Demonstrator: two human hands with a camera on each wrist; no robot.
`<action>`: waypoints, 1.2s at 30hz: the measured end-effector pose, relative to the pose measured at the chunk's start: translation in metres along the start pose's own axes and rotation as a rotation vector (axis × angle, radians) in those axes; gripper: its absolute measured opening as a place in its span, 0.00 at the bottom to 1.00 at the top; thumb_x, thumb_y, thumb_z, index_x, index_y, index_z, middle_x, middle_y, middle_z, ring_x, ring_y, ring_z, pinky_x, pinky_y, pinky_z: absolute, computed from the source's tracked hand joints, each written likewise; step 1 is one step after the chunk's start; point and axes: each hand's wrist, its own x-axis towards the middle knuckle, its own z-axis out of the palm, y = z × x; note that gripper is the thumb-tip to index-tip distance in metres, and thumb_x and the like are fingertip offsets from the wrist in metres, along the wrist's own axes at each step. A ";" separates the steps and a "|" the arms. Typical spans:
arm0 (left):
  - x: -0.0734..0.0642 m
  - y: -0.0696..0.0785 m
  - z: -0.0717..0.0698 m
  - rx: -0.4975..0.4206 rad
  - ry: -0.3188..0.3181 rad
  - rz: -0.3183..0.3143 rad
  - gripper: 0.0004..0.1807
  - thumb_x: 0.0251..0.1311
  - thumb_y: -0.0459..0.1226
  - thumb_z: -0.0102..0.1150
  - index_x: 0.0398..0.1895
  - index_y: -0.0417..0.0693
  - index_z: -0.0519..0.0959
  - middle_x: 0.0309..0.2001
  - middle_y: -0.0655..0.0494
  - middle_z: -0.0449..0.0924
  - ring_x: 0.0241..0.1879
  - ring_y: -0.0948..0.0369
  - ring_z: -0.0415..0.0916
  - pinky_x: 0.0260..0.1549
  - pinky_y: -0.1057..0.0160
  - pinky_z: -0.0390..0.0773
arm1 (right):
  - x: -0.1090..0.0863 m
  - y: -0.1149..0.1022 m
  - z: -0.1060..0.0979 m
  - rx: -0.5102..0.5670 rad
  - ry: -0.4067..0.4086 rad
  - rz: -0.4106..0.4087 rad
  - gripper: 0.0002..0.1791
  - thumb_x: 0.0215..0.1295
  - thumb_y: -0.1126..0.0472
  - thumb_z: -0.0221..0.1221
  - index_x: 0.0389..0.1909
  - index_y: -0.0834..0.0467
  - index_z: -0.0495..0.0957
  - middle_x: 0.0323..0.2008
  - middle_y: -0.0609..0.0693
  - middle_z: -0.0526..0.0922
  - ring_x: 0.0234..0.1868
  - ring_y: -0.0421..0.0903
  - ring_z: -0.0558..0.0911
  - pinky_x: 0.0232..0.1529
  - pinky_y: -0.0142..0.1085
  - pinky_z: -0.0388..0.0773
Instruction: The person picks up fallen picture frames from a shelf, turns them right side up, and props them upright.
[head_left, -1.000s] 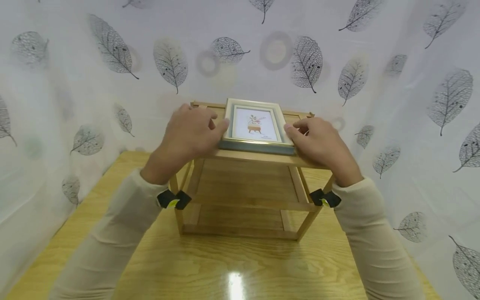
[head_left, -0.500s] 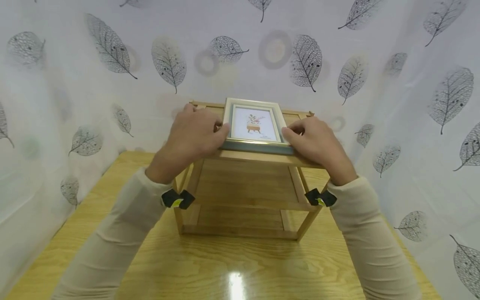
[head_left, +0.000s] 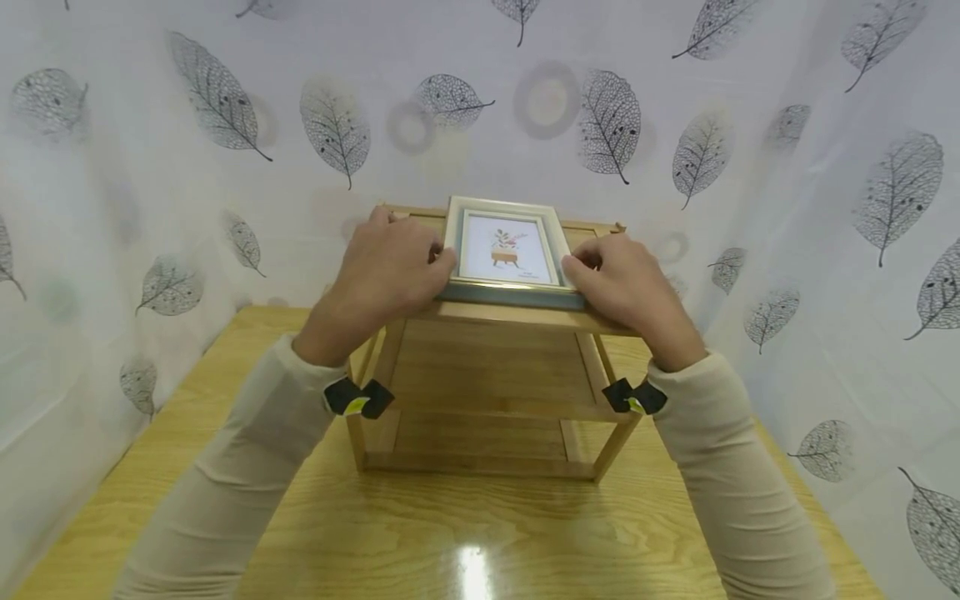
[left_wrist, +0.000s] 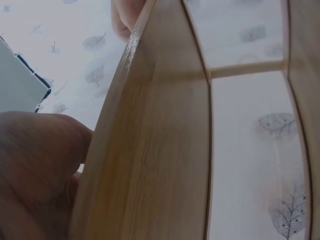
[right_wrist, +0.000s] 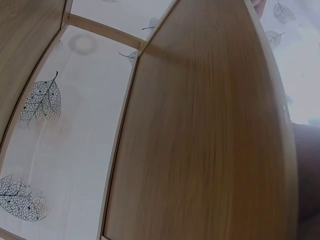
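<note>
A picture frame [head_left: 517, 295], pale with a blue-grey band and a plant print, lies face up on the top board of a small wooden shelf rack [head_left: 495, 367]. My left hand [head_left: 390, 262] holds its left side, thumb at the near left corner. On the opposite side, my right hand [head_left: 622, 271] grips the edge with the thumb by the near right corner. Most of my fingertips are hidden behind the hands. The left wrist view shows the underside of the board [left_wrist: 150, 135] with my left palm beside it; the right wrist view shows mostly board [right_wrist: 200, 130].
The rack has two lower shelves and stands on a glossy wood-grain table [head_left: 420, 542]. A white curtain [head_left: 480, 50] with leaf prints hangs behind it and along both sides. Each sleeve cuff carries a dark wrist camera mount [head_left: 358, 398].
My right hand has shifted slightly left, closing in on the frame's right edge. The left thumb now sits against the left edge. The frame has barely moved.
</note>
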 end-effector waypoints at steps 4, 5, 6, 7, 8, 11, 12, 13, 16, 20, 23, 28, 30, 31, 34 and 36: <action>0.000 0.000 -0.001 0.001 -0.001 -0.009 0.22 0.68 0.42 0.47 0.14 0.46 0.69 0.21 0.51 0.73 0.48 0.45 0.69 0.46 0.48 0.68 | 0.000 -0.001 0.001 -0.009 0.020 -0.012 0.18 0.72 0.55 0.50 0.38 0.63 0.86 0.36 0.57 0.84 0.37 0.53 0.77 0.40 0.44 0.71; 0.000 0.000 -0.001 -0.001 -0.001 -0.012 0.21 0.68 0.42 0.47 0.15 0.47 0.70 0.22 0.51 0.74 0.48 0.45 0.69 0.46 0.48 0.68 | 0.000 -0.001 0.002 -0.013 0.028 -0.017 0.18 0.72 0.55 0.50 0.36 0.62 0.85 0.35 0.56 0.84 0.36 0.53 0.77 0.40 0.44 0.70; 0.000 0.000 -0.001 0.000 0.001 -0.014 0.21 0.68 0.43 0.47 0.15 0.47 0.70 0.23 0.50 0.75 0.47 0.45 0.69 0.45 0.48 0.68 | -0.001 -0.001 0.002 -0.016 0.037 -0.020 0.18 0.72 0.55 0.50 0.35 0.62 0.84 0.34 0.56 0.83 0.36 0.53 0.76 0.39 0.44 0.70; 0.000 0.000 -0.001 0.003 0.001 -0.016 0.21 0.68 0.43 0.47 0.16 0.47 0.70 0.25 0.50 0.77 0.47 0.45 0.69 0.45 0.48 0.68 | -0.001 -0.001 0.002 -0.020 0.047 -0.025 0.17 0.72 0.55 0.50 0.33 0.61 0.84 0.33 0.56 0.82 0.36 0.53 0.75 0.39 0.44 0.69; 0.000 0.001 -0.001 0.006 0.000 -0.019 0.20 0.69 0.43 0.47 0.17 0.47 0.71 0.27 0.50 0.78 0.47 0.45 0.69 0.45 0.48 0.68 | 0.000 -0.001 0.003 -0.025 0.060 -0.029 0.17 0.71 0.56 0.50 0.31 0.61 0.83 0.32 0.55 0.82 0.35 0.53 0.75 0.39 0.44 0.68; 0.000 0.001 -0.002 0.019 0.001 -0.020 0.20 0.70 0.44 0.46 0.19 0.47 0.73 0.32 0.50 0.80 0.46 0.45 0.68 0.44 0.49 0.68 | 0.000 -0.001 0.004 -0.040 0.104 -0.037 0.17 0.70 0.56 0.51 0.26 0.60 0.80 0.30 0.55 0.81 0.34 0.53 0.74 0.37 0.44 0.67; 0.000 0.001 -0.002 0.022 0.001 -0.021 0.20 0.70 0.44 0.46 0.19 0.47 0.73 0.32 0.50 0.80 0.46 0.46 0.68 0.44 0.49 0.68 | 0.000 -0.001 0.004 -0.045 0.116 -0.038 0.17 0.70 0.57 0.51 0.25 0.60 0.79 0.30 0.55 0.81 0.34 0.53 0.75 0.37 0.44 0.67; 0.001 0.001 -0.002 0.024 0.001 -0.020 0.20 0.70 0.44 0.46 0.19 0.47 0.74 0.31 0.50 0.80 0.46 0.46 0.68 0.44 0.49 0.68 | 0.000 -0.002 0.004 -0.050 0.128 -0.039 0.17 0.70 0.57 0.51 0.24 0.59 0.79 0.31 0.56 0.81 0.34 0.54 0.75 0.36 0.44 0.67; 0.001 0.002 -0.002 0.021 0.004 -0.017 0.20 0.71 0.44 0.46 0.20 0.47 0.74 0.29 0.50 0.79 0.46 0.46 0.69 0.44 0.49 0.68 | -0.001 -0.002 0.004 -0.065 0.148 -0.045 0.17 0.70 0.57 0.51 0.23 0.59 0.78 0.32 0.56 0.82 0.33 0.54 0.75 0.36 0.44 0.68; 0.001 0.002 -0.001 0.012 0.010 -0.015 0.20 0.70 0.43 0.46 0.20 0.46 0.73 0.26 0.50 0.76 0.48 0.45 0.70 0.44 0.49 0.69 | -0.002 -0.004 0.004 -0.063 0.161 -0.050 0.17 0.71 0.57 0.51 0.26 0.60 0.81 0.33 0.56 0.83 0.34 0.54 0.76 0.37 0.46 0.69; 0.001 0.002 -0.001 0.002 0.013 -0.015 0.19 0.71 0.42 0.46 0.21 0.45 0.73 0.26 0.49 0.78 0.51 0.44 0.71 0.46 0.49 0.70 | -0.002 -0.005 0.005 -0.044 0.182 -0.041 0.16 0.71 0.57 0.52 0.33 0.61 0.85 0.34 0.56 0.85 0.36 0.54 0.78 0.39 0.47 0.70; 0.002 0.004 -0.003 -0.029 0.018 -0.029 0.18 0.72 0.43 0.48 0.33 0.41 0.83 0.41 0.45 0.85 0.56 0.43 0.70 0.53 0.45 0.69 | -0.002 -0.005 0.005 -0.002 0.224 -0.026 0.16 0.70 0.57 0.54 0.44 0.62 0.88 0.37 0.57 0.88 0.39 0.54 0.81 0.42 0.48 0.73; 0.002 0.004 -0.003 -0.042 0.026 -0.034 0.18 0.72 0.43 0.49 0.40 0.41 0.85 0.49 0.46 0.85 0.57 0.42 0.70 0.54 0.44 0.69 | -0.002 -0.004 0.005 0.015 0.241 -0.023 0.16 0.69 0.57 0.55 0.46 0.61 0.88 0.39 0.57 0.89 0.40 0.54 0.82 0.42 0.49 0.75; 0.001 0.005 -0.003 -0.049 0.032 -0.035 0.18 0.71 0.43 0.49 0.43 0.41 0.86 0.51 0.46 0.85 0.57 0.42 0.70 0.55 0.44 0.68 | -0.002 -0.004 0.005 0.026 0.249 -0.022 0.16 0.69 0.57 0.55 0.46 0.60 0.88 0.40 0.56 0.89 0.41 0.53 0.83 0.42 0.49 0.75; 0.001 0.006 -0.004 -0.061 0.052 -0.032 0.18 0.71 0.43 0.50 0.46 0.41 0.86 0.53 0.46 0.85 0.57 0.42 0.70 0.55 0.43 0.68 | -0.003 -0.004 0.004 0.056 0.268 -0.016 0.16 0.68 0.57 0.56 0.46 0.59 0.89 0.39 0.56 0.90 0.40 0.52 0.86 0.42 0.48 0.77; 0.001 0.006 -0.004 -0.069 0.067 -0.028 0.18 0.71 0.42 0.50 0.48 0.41 0.85 0.53 0.47 0.85 0.57 0.42 0.70 0.55 0.43 0.68 | -0.003 -0.004 0.004 0.072 0.277 -0.014 0.15 0.68 0.57 0.56 0.45 0.58 0.89 0.37 0.55 0.90 0.39 0.52 0.87 0.42 0.48 0.79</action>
